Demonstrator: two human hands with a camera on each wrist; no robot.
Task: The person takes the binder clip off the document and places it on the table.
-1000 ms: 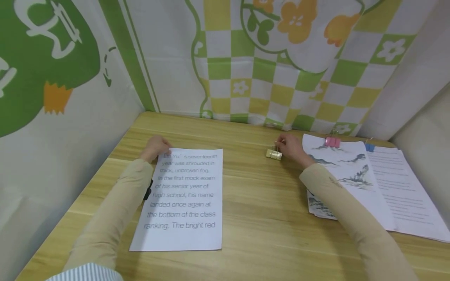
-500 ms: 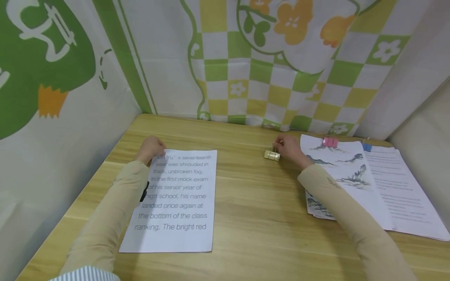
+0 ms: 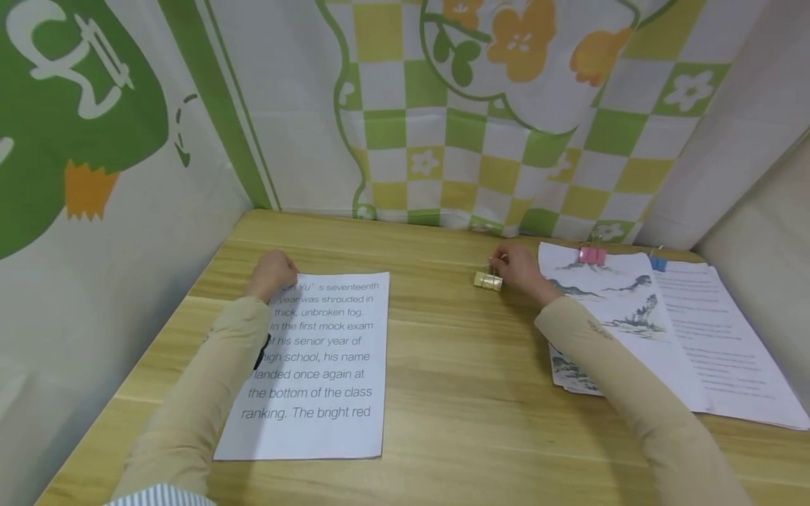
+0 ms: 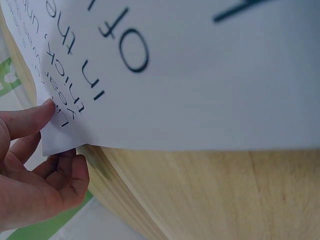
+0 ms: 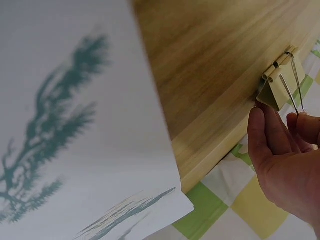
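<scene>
My left hand (image 3: 273, 273) pinches the top left corner of a printed sheet of paper (image 3: 323, 365), thumb on top and fingers beneath, as the left wrist view shows. The sheet lies on the left half of the table. Farther right, my right hand (image 3: 515, 267) holds a pale yellow binder clip (image 3: 488, 280) by its wire handle, thumb and fingers on the wire in the right wrist view. The clip body (image 5: 280, 85) faces away from the palm, close to the tabletop. Nothing is between the clip's edges.
At the right lie papers with ink landscapes (image 3: 607, 302) under a pink binder clip (image 3: 593, 254), overlapping printed pages (image 3: 728, 337) with a blue binder clip (image 3: 658, 263). A checked curtain (image 3: 468, 154) hangs behind the wooden table (image 3: 443, 422).
The left hand and the printed sheet have shifted slightly left. The right hand keeps hold of the yellow binder clip, and the head view has turned a little.
</scene>
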